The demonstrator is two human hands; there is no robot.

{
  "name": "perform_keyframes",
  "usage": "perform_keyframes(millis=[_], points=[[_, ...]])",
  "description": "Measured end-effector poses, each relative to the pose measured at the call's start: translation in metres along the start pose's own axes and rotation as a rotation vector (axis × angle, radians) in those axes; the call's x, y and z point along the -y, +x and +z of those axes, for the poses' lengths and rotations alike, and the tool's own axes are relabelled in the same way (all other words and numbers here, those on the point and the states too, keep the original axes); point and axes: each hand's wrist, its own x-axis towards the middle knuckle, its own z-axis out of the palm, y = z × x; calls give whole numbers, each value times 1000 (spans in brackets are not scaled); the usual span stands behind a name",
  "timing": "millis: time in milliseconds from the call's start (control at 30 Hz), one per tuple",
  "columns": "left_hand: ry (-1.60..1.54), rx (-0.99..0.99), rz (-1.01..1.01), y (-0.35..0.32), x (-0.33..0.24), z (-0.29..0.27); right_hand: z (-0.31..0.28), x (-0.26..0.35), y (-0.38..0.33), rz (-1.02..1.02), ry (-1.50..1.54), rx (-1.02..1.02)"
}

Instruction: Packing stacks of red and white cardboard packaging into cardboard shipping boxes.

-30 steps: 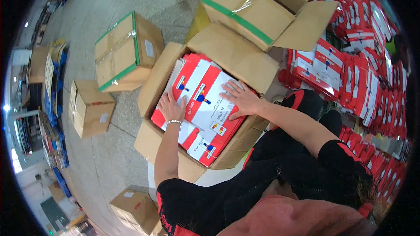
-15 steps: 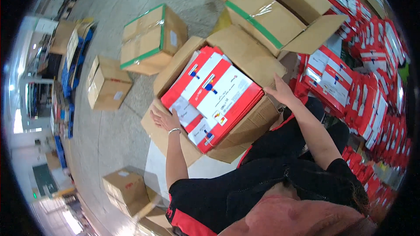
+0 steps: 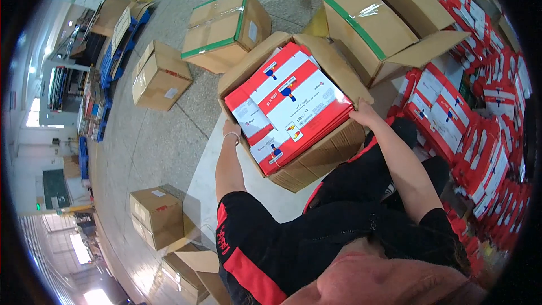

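Gripping the open cardboard carton (image 3: 305, 161) at its two sides, both hands sit on the box at the middle of the view. The left hand (image 3: 231, 131) rests at the carton's 9 o'clock edge, fingers curled over the rim beside the load. The right hand (image 3: 364, 114) clasps the 3 o'clock corner, where a flap (image 3: 333, 65) folds outward.

Packed to the brim with flat red-and-white packages (image 3: 291, 104), the carton looks heavy and dense. Its corrugated walls are stiff, but the top is unsealed, so the glossy packages could slide if it tilts. Low on the side walls or under the bottom edge looks the safest hold; the loose flaps would likely bend.

At 12 o'clock stands a second open carton (image 3: 372, 22) with green tape, nearly touching the flap. A sealed box with green tape (image 3: 226, 28) lies at 11 o'clock, a smaller sealed box (image 3: 160, 76) at 10 o'clock. Rows of more red-and-white packages (image 3: 468, 118) crowd the floor from 2 to 4 o'clock, just beside the right forearm. The person's dark-clothed legs (image 3: 361, 192) press close at 6 o'clock. Stacked boxes (image 3: 155, 214) stand at 8 o'clock.
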Motion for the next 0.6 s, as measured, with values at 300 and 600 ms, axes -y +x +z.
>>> perform_keyframes(millis=[300,600], points=[[42,-89,163,-20,30,29,14,42,18,80,-94,-110],[60,-148,-105,-108,176,35,46,139,38,-366,-15,-96]])
